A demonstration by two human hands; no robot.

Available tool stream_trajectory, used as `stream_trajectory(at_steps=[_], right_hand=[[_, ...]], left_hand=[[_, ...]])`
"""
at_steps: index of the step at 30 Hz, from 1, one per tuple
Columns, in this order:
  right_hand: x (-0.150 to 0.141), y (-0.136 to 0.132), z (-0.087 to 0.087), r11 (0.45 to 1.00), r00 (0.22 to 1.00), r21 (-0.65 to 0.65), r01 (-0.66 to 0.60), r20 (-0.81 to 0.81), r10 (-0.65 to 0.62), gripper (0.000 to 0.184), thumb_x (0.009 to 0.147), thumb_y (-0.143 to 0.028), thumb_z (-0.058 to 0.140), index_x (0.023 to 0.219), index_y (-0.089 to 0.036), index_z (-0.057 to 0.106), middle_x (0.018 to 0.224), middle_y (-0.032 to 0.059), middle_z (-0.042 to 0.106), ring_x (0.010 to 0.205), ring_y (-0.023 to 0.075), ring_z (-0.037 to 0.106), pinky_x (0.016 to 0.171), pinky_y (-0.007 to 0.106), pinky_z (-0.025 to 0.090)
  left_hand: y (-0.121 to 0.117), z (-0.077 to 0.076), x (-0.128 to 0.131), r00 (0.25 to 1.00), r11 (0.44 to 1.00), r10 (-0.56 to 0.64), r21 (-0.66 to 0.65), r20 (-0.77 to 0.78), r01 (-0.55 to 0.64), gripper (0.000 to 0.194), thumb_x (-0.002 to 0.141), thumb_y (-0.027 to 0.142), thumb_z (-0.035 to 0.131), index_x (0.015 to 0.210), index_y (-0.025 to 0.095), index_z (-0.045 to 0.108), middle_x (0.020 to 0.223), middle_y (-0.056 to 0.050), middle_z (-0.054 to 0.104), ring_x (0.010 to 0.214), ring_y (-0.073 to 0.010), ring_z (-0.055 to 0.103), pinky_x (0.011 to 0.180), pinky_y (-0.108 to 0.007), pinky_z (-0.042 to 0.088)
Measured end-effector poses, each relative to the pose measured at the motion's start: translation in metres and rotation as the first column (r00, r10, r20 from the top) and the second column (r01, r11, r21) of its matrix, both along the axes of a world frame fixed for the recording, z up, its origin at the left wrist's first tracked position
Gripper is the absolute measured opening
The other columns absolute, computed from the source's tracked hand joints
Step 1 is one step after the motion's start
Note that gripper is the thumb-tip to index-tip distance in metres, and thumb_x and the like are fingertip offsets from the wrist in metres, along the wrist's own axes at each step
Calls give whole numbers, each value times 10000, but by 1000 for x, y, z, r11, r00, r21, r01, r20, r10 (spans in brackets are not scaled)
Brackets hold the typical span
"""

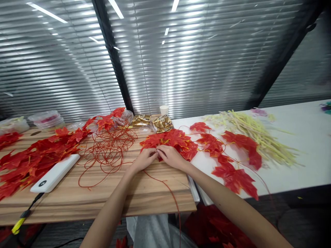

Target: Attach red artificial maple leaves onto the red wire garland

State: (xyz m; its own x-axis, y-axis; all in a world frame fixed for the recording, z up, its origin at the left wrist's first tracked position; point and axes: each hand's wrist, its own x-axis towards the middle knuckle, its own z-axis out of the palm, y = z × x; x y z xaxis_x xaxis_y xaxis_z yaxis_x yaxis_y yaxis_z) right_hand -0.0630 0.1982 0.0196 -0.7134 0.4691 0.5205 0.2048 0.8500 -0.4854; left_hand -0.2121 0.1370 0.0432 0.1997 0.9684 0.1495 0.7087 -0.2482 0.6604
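Observation:
My left hand (147, 157) and my right hand (170, 155) meet at the near edge of a pile of artificial red maple leaves (178, 137). Both are closed in a pinch, fingertips touching. A bit of red leaf shows between the thumbs; the exact grip is hidden. From below my hands a thin red cord (172, 194) runs over the table's front edge and hangs down. To the right, more maple leaves (236, 177) lie strung along the cord. A loose tangle of red cord (110, 148) rests left of my left hand.
A long heap of maple leaves (33, 162) and a white power bank (55, 174) with a cable lie on the wooden table (103, 203). Gold packets (162, 124) and a paper cup (163, 110) stand behind. Yellow strips (258, 137) cover part of the white table (305, 148).

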Motion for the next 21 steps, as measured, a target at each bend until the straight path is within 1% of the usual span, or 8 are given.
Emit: stream_trajectory(at_steps=[13, 21], right_hand=[[-1, 0, -2, 1000, 1000, 0, 6, 3, -6, 193, 878, -156, 378, 893, -149, 570, 839, 55, 610, 765, 140, 557, 705, 247, 419], [0, 0, -1, 1000, 1000, 0, 3, 4, -3, 197, 877, -150, 377, 881, -151, 574, 853, 55, 620, 775, 142, 566, 714, 248, 426]], left_hand=[[0, 0, 0, 1000, 1000, 6, 5, 4, -6, 246, 808, 267, 387, 669, 133, 538, 655, 2, 555, 618, -113, 466, 582, -203, 349], [2, -3, -1, 1000, 1000, -12, 12, 25, 12, 282, 821, 295, 374, 694, 129, 563, 681, -6, 571, 645, -119, 482, 609, -212, 362]])
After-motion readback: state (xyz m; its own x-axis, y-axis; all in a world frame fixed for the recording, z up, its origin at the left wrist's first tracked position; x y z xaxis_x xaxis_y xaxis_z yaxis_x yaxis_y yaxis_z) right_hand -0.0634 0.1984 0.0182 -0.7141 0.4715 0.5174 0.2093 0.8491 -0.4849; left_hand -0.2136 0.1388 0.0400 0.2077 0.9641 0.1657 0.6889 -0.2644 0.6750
